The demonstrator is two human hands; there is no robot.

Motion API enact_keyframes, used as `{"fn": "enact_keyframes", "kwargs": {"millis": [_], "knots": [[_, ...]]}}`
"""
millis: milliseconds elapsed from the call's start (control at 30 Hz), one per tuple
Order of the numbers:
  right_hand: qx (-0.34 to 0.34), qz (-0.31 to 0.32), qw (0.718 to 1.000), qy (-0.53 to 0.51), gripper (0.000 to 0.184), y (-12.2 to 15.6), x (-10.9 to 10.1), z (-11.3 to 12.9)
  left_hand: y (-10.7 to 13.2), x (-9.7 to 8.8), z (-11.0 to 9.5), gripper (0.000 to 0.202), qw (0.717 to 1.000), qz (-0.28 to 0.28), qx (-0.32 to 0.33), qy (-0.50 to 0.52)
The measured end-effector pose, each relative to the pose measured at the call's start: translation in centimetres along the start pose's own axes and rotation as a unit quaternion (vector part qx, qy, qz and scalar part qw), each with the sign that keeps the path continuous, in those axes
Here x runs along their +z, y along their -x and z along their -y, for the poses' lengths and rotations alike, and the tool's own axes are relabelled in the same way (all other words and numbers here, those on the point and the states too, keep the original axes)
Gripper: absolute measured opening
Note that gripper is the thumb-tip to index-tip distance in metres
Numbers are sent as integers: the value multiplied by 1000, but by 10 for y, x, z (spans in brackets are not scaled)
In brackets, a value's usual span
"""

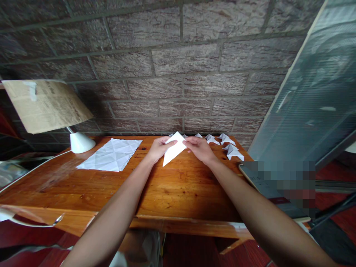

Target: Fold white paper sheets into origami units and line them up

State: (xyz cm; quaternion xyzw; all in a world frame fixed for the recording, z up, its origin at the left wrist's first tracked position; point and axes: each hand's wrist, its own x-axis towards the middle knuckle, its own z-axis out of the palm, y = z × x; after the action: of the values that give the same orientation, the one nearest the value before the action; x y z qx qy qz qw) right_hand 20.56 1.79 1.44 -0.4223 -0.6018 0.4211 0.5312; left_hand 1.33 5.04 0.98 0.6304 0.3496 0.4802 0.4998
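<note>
Between both hands, above the wooden desk (178, 193), a folded sheet of white paper (174, 149) is held up. It has a pointed top and a long corner hanging toward the lower left. My left hand (160, 147) pinches its left edge, thumb on the front face. On the opposite edge, my right hand (199, 147) grips the paper with thumb and fingers. The fingers behind the sheet are partly hidden. Folded white paper pieces (233, 152) stand to the right of my right hand and along the back, some partly covered by my hands.
Creased white sheets (111, 155) lie on the desk's left side. A lamp (81, 142) with a newsprint shade stands at the back left. At the right edge lies a dark, flat book-like object (258, 178), partly blurred out. A brick wall (172, 81) rises behind the desk.
</note>
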Motion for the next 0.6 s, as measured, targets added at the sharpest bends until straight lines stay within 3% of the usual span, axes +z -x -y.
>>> {"fn": "enact_keyframes", "kwargs": {"millis": [267,467,600], "knots": [[-3,33,999,-5,26,2,1,0,1,7,-1,42,999,-9,25,19],[10,20,999,-23,28,2,2,1,2,8,-3,64,999,-16,24,46],[5,21,999,-26,29,2,3,2,3,9,-6,51,999,-10,13,35]]}}
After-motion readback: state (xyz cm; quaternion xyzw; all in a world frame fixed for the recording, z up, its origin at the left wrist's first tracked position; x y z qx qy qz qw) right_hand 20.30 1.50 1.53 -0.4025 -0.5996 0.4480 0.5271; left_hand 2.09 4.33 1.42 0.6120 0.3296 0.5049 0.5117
